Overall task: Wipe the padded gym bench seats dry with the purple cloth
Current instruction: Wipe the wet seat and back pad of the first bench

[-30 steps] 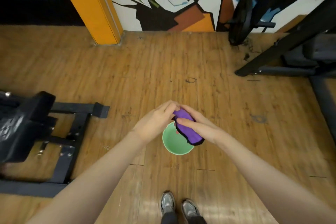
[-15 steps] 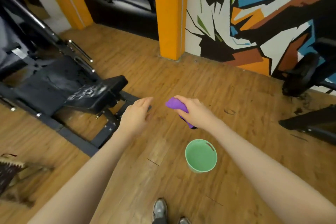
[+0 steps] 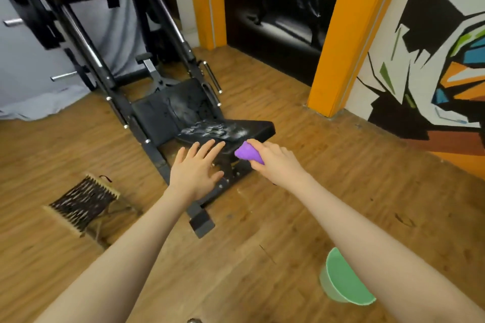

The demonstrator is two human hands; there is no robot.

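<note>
A black padded bench seat [image 3: 225, 130] on a low machine frame lies ahead of me, with white wet streaks across its top. Behind it a second black pad [image 3: 168, 110] slopes up, also streaked. My right hand [image 3: 275, 162] grips the bunched purple cloth [image 3: 248, 152], which sticks out to the left just in front of the seat's near edge. My left hand [image 3: 195, 168] reaches out flat with fingers spread, its fingertips level with the seat's near edge. I cannot tell whether it touches the pad.
A green bucket [image 3: 341, 279] stands on the wood floor at lower right, partly behind my right forearm. A bristle brush [image 3: 81, 202] lies on the floor at left. The machine's black rails [image 3: 86, 42] rise behind the pads. An orange pillar [image 3: 338, 47] and painted wall stand at right.
I have turned left and closed in on the bench. Both hands left the bucket; the right carries the cloth toward the seat and the left has opened and reached forward.
</note>
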